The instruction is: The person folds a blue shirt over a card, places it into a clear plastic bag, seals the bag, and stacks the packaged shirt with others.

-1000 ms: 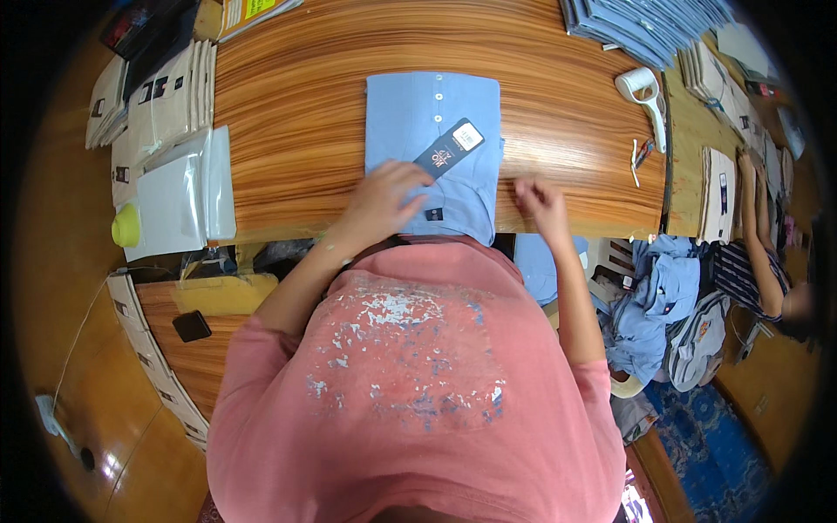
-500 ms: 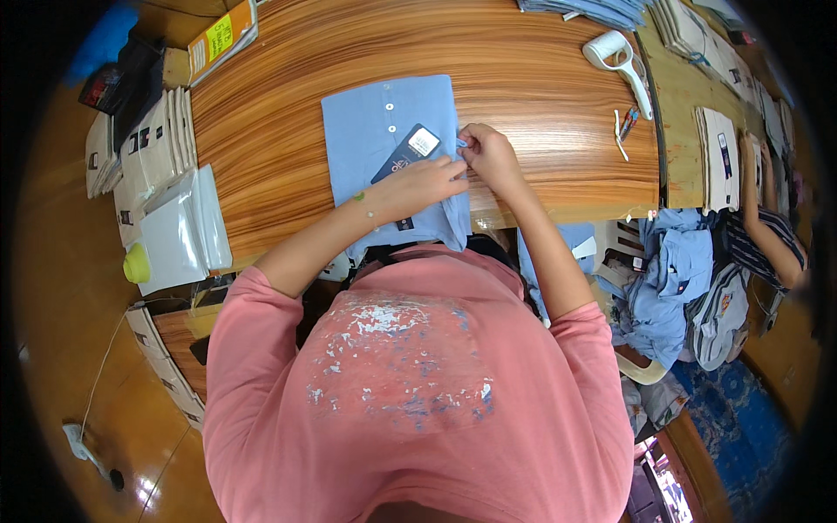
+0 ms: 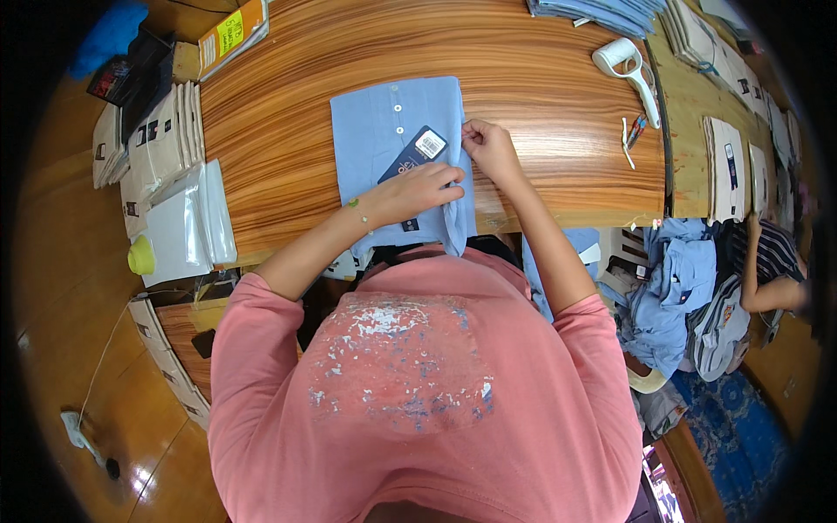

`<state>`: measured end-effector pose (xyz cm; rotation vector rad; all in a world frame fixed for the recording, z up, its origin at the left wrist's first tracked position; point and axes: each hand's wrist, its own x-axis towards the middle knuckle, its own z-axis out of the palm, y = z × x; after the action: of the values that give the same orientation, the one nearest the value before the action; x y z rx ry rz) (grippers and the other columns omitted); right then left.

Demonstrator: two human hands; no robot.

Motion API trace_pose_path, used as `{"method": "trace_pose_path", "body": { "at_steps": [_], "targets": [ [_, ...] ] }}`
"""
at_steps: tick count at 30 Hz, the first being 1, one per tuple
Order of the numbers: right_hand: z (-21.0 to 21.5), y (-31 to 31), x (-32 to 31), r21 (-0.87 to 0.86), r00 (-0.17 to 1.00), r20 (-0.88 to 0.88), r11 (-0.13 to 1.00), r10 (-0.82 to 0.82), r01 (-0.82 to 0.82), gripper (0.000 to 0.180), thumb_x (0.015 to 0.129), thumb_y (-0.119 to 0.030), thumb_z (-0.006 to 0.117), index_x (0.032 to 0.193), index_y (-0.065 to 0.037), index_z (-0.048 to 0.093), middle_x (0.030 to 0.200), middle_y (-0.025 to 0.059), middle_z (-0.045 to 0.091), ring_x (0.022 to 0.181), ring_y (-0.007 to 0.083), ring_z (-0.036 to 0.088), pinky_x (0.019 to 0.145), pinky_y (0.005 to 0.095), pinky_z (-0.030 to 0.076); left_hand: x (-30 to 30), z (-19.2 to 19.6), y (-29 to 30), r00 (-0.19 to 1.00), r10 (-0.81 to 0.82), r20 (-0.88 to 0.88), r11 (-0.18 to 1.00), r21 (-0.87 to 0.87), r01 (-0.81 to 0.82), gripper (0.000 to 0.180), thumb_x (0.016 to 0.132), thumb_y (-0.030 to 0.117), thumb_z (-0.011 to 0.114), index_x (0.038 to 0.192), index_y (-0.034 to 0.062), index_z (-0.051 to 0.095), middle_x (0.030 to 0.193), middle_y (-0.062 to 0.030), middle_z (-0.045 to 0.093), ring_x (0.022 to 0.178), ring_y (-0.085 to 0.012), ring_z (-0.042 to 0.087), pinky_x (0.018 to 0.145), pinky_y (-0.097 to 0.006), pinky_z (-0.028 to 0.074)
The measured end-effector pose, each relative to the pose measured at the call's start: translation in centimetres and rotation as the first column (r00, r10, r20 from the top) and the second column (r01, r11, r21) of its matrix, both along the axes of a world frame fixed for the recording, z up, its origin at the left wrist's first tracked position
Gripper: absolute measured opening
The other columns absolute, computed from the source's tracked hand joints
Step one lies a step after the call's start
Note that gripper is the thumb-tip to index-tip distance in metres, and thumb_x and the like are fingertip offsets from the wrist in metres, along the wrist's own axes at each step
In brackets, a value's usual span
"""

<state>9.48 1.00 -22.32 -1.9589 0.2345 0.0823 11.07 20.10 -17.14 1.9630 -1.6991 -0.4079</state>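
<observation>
Your left hand [image 3: 417, 187] lies across the folded light-blue shirt [image 3: 384, 131], fingers drawn together and pinching the cloth at the shirt's right edge, just under the dark tag [image 3: 417, 150]; your right hand [image 3: 490, 148] is closed in a pinch on that same edge a little higher up, thumb and fingertips pressed together on the fabric. The shirt sits on the wooden table [image 3: 540, 96] straight in front of you, buttons up, its lower end hanging slightly over the near rim.

A second ago your left hand was flat on the tag and your right hand rested apart on the bare wood; half a second ago the two had come together over the tag; now both have shifted to the right edge, and the tag lies uncovered with its white label showing; I judge from this that you have left the tag alone and are tidying or tucking the side fold.

To your left stands a stack of flat packets [image 3: 161, 139] with clear bags [image 3: 187, 227]; to your right lie a white hand tool [image 3: 626, 63] and another person's arm [image 3: 772, 292] beside a heap of blue shirts [image 3: 680, 288].
</observation>
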Motion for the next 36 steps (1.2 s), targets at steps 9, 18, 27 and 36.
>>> {"method": "trace_pose_path", "body": {
  "at_steps": [9, 18, 27, 36],
  "targets": [
    [-0.5, -0.9, 3.6, 0.327, 0.972, -0.203, 0.944, 0.115, -0.043, 0.007, 0.076, 0.002, 0.059, 0.081, 0.003, 0.063, 0.062, 0.005, 0.06, 0.055, 0.0105, 0.057, 0.053, 0.0241, 0.047, 0.2, 0.1, 0.0, 1.0, -0.02, 0.007, 1.0, 0.011, 0.02, 0.019, 0.079, 0.005, 0.049, 0.098, 0.0048, 0.052, 0.108, -0.0085, 0.048, 0.1, -0.0248, 0.05, 0.087, -0.034, 0.043],
    [0.4, -1.0, 2.5, 0.527, 0.954, -0.295, 0.843, 0.06, 0.11, 0.014, 0.083, 0.0, 0.053, 0.096, -0.001, 0.058, 0.084, 0.0045, 0.061, 0.075, 0.0097, 0.058, 0.065, 0.0225, 0.047, 0.0, 0.1, -0.6, 0.999, -0.021, 0.045, 0.999, 0.033, 0.019, 0.028, 0.079, 0.006, 0.049, 0.107, 0.0059, 0.053, 0.115, -0.0091, 0.048, 0.102, -0.0252, 0.049, 0.089, -0.034, 0.042],
    [1.0, -2.0, -2.9, 0.347, 0.99, -0.064, 0.927, -0.129, 0.143, 0.013, 0.085, -0.002, 0.054, 0.098, -0.002, 0.056, 0.086, 0.0032, 0.061, 0.077, 0.0101, 0.056, 0.07, 0.0229, 0.046, -1.6, 1.3, 1.5, 0.968, 0.219, -0.12, 0.974, -0.037, -0.224, 0.034, 0.077, 0.0, 0.055, 0.11, 0.0056, 0.056, 0.118, -0.0112, 0.052, 0.107, -0.0296, 0.052, 0.09, -0.036, 0.043],
    [1.3, 0.5, -12.5, 0.465, 0.913, -0.406, 0.87, 0.046, 0.163, 0.01, 0.082, -0.002, 0.062, 0.091, -0.001, 0.058, 0.073, 0.0021, 0.062, 0.059, 0.0066, 0.056, 0.052, 0.0195, 0.044, -8.3, -3.6, 14.2, -0.02, 0.823, -0.567, 0.278, 0.434, -0.857, 0.015, 0.083, 0.013, 0.065, 0.089, 0.0009, 0.059, 0.079, -0.0028, 0.059, 0.068, -0.0078, 0.053, 0.058, -0.022, 0.043]
  ]
}}
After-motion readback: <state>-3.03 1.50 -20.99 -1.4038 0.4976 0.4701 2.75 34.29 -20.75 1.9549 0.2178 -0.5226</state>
